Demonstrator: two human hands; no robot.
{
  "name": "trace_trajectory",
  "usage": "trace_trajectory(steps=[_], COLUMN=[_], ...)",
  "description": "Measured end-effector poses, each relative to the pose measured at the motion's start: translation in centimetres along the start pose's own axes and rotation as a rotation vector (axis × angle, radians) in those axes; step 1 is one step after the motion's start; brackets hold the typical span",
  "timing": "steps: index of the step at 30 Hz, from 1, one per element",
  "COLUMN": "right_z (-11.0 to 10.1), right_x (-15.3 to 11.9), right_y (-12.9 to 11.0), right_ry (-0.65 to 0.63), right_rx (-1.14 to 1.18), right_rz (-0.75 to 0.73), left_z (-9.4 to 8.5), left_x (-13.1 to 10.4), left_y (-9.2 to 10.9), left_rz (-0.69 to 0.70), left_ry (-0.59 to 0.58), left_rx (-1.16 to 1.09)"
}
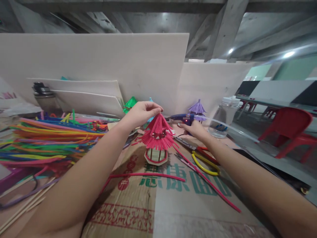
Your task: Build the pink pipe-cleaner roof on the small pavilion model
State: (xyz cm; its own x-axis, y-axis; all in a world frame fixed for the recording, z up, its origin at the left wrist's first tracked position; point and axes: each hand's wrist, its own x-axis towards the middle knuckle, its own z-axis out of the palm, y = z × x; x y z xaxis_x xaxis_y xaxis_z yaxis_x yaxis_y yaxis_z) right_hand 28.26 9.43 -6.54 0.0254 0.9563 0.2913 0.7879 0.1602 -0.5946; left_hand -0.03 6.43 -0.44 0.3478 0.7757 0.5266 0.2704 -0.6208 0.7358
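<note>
Red pipe-cleaner pavilion [158,141] stands upright on the printed cardboard [173,215], its roof tip pinched in the left hand [139,114], probably for steadiness, while the right hand [197,130] grips the blue glue gun [179,116] beside it, nozzle towards the roof, presumably for close aim.

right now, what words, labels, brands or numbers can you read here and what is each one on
"康": the middle large green character on the cardboard
Green characters either side of it: not clear enough to quote
Red circles on the cardboard: characters too small to read
Blue print on the clear bottle: too blurred to read
No readable numbers
</note>
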Motion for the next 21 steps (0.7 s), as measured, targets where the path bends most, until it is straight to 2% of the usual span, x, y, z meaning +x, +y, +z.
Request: trace_trajectory(steps=[4, 10, 15, 18, 21], right_z=[-1.6, -2.5, -4.2, -4.6, -4.1], right_x=[-2.2, -4.3, -5.8, -6.6, -7.0], right_y=[-1.3, -3.3, -4.8, -5.2, -5.5], right_ry=[0.071, 0.204, 0.279, 0.221, 0.081], right_rx=[0.123, 0.499, 0.544, 0.393, 0.342], right_rz=[-0.089, -0.327, -0.437, -0.393, -0.39], left_z=[0.1, 0.2, 0.4, 0.5, 0.4], left_x=[-0.1, -0.2, -0.1, -0.1, -0.1], left_y=[0.2, 0.4, 0.4, 0.4, 0.3], left_rz=[-0.004, -0.04, -0.047, -0.049, -0.036], left_ry=[0.04, 0.07, 0.053, 0.036, 0.026], left_rx=[0.018, 0.072, 0.077, 0.092, 0.091])
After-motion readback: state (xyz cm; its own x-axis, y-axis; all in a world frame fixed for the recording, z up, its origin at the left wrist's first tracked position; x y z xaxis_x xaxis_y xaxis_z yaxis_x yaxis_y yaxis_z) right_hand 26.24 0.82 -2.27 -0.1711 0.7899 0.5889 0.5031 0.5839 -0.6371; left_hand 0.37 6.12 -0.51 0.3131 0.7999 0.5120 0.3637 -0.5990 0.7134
